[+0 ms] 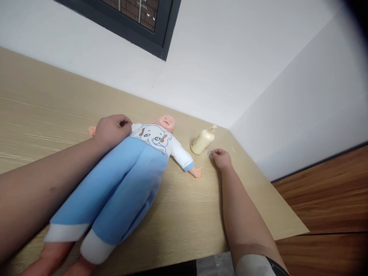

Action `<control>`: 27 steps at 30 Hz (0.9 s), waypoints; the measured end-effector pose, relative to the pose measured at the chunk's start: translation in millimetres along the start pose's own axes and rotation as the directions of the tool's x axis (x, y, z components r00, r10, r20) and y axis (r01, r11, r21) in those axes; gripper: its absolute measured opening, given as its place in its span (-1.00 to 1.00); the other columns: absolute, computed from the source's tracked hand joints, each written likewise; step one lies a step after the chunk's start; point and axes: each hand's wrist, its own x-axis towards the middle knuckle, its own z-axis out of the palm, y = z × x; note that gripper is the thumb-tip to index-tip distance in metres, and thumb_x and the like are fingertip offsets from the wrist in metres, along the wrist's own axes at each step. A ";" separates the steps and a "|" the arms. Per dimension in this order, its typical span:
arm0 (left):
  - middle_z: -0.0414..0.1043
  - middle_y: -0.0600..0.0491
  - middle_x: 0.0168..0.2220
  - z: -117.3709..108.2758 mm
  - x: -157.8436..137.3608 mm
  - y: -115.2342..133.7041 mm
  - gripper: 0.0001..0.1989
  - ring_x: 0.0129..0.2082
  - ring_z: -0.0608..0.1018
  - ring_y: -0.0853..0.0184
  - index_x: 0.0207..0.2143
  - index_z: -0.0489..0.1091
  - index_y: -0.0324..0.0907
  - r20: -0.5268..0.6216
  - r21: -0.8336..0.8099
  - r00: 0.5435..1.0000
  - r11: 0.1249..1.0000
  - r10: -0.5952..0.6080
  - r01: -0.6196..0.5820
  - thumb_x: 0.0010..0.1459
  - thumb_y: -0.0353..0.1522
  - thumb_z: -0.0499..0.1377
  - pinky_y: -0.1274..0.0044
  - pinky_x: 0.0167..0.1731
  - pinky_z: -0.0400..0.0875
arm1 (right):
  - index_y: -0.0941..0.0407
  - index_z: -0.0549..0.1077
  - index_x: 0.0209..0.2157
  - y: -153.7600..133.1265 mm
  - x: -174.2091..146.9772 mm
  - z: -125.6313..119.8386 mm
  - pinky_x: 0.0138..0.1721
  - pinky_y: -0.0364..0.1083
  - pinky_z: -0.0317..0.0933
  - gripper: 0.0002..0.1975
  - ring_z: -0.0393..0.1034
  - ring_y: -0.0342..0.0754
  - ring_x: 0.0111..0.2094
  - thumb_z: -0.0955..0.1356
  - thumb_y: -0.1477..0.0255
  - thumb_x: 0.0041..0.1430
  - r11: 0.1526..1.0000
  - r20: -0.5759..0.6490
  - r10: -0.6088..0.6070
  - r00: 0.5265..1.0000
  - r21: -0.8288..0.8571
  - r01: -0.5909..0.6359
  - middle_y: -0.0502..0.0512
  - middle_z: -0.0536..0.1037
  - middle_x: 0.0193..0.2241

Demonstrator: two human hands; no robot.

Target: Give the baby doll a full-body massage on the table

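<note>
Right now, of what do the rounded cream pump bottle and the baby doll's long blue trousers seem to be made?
The rounded cream pump bottle looks like smooth, slightly glossy plastic, judging by its soft highlights. The long blue trousers seem matt, soft fabric, shown by their folds; fibre unclear.

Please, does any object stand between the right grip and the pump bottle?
Nothing large is in the way. Between the right grip and the pump bottle, only a small pale piece shows, right at the fingertips.
</note>
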 end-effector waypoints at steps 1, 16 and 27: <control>0.60 0.06 -0.22 0.2 0.3 -0.3 -0.77 -0.13 0.58 0.12 -0.32 0.54 -0.06 0.007 0.000 1.000 1.000 -0.002 0.002 0.02 -0.29 0.10 0.39 -0.13 0.40 | 0.11 0.58 -0.38 -0.6 -0.3 -0.3 -0.36 -0.09 0.24 -0.73 0.38 -0.03 -0.43 0.38 0.22 -0.04 1.000 0.009 -0.006 1.000 -0.011 0.006 0.07 0.61 -0.44; 0.60 0.06 -0.22 0.5 0.1 -1.3 -0.79 -0.14 0.57 0.11 -0.33 0.53 -0.03 -0.006 -0.009 1.000 1.000 0.015 -0.015 0.01 -0.29 0.11 0.37 -0.14 0.39 | 0.08 0.55 -0.46 -5.9 -1.0 -3.4 -0.34 -0.10 0.21 -0.81 0.40 -0.04 -0.40 0.36 0.26 -0.03 0.980 0.122 -0.070 0.990 -0.177 0.091 0.02 0.60 -0.44; 0.60 0.06 -0.25 -2.7 -0.3 0.4 -0.78 -0.16 0.56 0.13 -0.32 0.54 -0.08 0.023 -0.010 1.000 1.000 0.009 -0.008 0.02 -0.29 0.12 0.36 -0.18 0.37 | 0.09 0.56 -0.35 -0.1 0.3 -1.1 -0.34 -0.10 0.24 -0.71 0.41 -0.03 -0.38 0.31 0.21 0.06 0.990 0.060 -0.078 0.995 -0.115 0.084 0.06 0.61 -0.39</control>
